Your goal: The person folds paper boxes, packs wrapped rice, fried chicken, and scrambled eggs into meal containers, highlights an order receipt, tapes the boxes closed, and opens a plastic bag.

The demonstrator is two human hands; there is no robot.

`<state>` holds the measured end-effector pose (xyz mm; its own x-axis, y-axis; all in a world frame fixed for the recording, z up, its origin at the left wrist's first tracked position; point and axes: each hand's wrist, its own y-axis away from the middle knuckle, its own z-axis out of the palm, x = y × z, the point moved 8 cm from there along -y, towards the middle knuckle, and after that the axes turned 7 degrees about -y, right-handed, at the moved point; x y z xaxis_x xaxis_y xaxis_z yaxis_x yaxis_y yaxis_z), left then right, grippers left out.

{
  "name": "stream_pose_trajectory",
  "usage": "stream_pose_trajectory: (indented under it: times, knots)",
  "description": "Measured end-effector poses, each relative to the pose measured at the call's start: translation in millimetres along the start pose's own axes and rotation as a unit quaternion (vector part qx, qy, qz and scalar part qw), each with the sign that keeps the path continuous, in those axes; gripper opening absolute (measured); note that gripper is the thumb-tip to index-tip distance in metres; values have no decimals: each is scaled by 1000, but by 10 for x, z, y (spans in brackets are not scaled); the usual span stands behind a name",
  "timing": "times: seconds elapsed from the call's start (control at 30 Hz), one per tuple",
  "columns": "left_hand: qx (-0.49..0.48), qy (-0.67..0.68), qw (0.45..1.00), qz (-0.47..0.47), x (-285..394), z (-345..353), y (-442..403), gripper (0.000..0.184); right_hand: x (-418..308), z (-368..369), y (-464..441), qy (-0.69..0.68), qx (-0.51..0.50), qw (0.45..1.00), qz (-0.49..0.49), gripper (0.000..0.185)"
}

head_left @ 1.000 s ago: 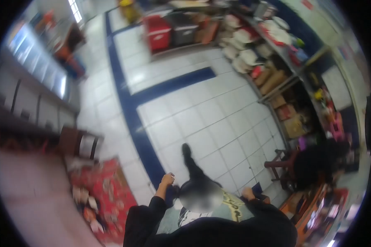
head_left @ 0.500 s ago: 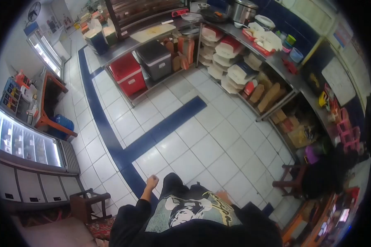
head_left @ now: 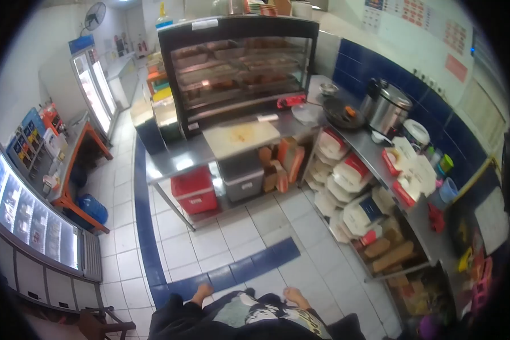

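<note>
My left hand (head_left: 202,291) hangs low in front of my body, above the tiled floor (head_left: 226,226). It looks curled, and I see nothing in it. On the other side my right hand (head_left: 294,296) is beside my printed shirt (head_left: 266,313), small and blurred, so its fingers cannot be made out. Neither hand touches a counter. Ahead stands a steel counter (head_left: 192,148) with a glass-fronted food warmer (head_left: 238,71) and a stained cutting board (head_left: 241,139) on it.
Under the counter sit a red cooler (head_left: 194,190) and a grey cooler (head_left: 242,180). Stacked cardboard boxes (head_left: 357,212) fill the right shelf. Above them are a wok (head_left: 341,116) and a steel pot (head_left: 390,110). At left are a display fridge (head_left: 37,218) and a stool (head_left: 99,324).
My view has tilted up and moved closer to the counter; the whole food warmer now shows. Both hands appear lower in the picture.
</note>
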<state>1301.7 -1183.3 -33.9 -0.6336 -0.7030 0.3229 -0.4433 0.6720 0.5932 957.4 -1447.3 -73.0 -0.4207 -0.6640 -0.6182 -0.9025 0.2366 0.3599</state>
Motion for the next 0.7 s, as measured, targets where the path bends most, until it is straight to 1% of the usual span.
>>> stream_pose_trajectory:
  times: [0.03, 0.07, 0.1, 0.13, 0.17, 0.2, 0.23, 0.27, 0.3, 0.33, 0.4, 0.43, 0.47, 0.5, 0.53, 0.57, 0.63, 0.67, 0.7]
  knots:
    - [34, -38, 999, 1, 84, -461, -624, 34, -118, -643, -180, -217, 161, 957, 104, 22]
    - [179, -8, 983, 33, 285, -1211, -1106, 31, -555, -1450, -252, -374, 328, 857, 133, 23]
    - [296, 93, 949, 58, 452, -2009, -1513, 22, -418, -1545, -448, -477, 359, 793, 119, 21]
    - [367, 141, 917, 71, 785, -2926, -1805, 22, -319, -1681, -603, -470, 327, 803, 164, 20]
    - [491, 97, 856, 133, 1186, -3885, -1848, 25, -201, -1822, -731, -459, 294, 812, 208, 20]
    - [448, 241, 846, 160, 1552, -4769, -1916, 23, -9, -1836, -928, -419, 257, 846, 206, 18]
    - [578, 140, 788, 159, 1804, -5548, -1926, 17, 290, -1773, -1091, -374, 219, 877, 206, 17]
    - [582, 157, 788, 127, 2077, -6296, -1879, 19, 546, -1876, -1204, -368, 214, 883, 198, 17]
    - [610, 193, 729, 243, 2429, -6931, -1611, 19, 774, -2061, -1297, -370, 224, 884, 176, 14]
    - [593, 279, 708, 263, 2681, -7470, -1421, 19, 955, -2357, -1510, -373, 236, 885, 149, 12]
    - [624, 268, 666, 309, 3110, -8320, -970, 21, 1124, -2926, -2018, -386, 254, 882, 94, 9]
    - [639, 255, 652, 319, 3216, -8638, -796, 25, 714, -3605, -2053, -291, 257, 900, 197, 8]
    - [652, 243, 638, 328, 3290, -8919, -626, 29, 518, -4224, -2384, -327, 259, 892, 172, 9]
    - [659, 213, 640, 332, 3376, -9174, -449, 31, 397, -4719, -2666, -363, 259, 883, 149, 13]
    - [663, 185, 644, 335, 3431, -9387, -308, 32, 71, -5381, -3056, -379, 287, 878, 53, 13]
    - [673, 150, 654, 312, 3442, -9587, -184, 29, -307, -6038, -3471, -407, 254, 877, -41, 18]
    - [689, 96, 663, 276, 3345, -9970, -112, 26, -1386, -7331, -4143, -383, 250, 884, -97, 23]
    - [697, 76, 662, 265, 3279, -10159, -105, 25, -2132, -7973, -4323, -311, 254, 898, -176, 24]
    - [701, 73, 661, 258, 3200, -10361, -137, 25, -2867, -8532, -4412, -269, 328, 839, -342, 24]
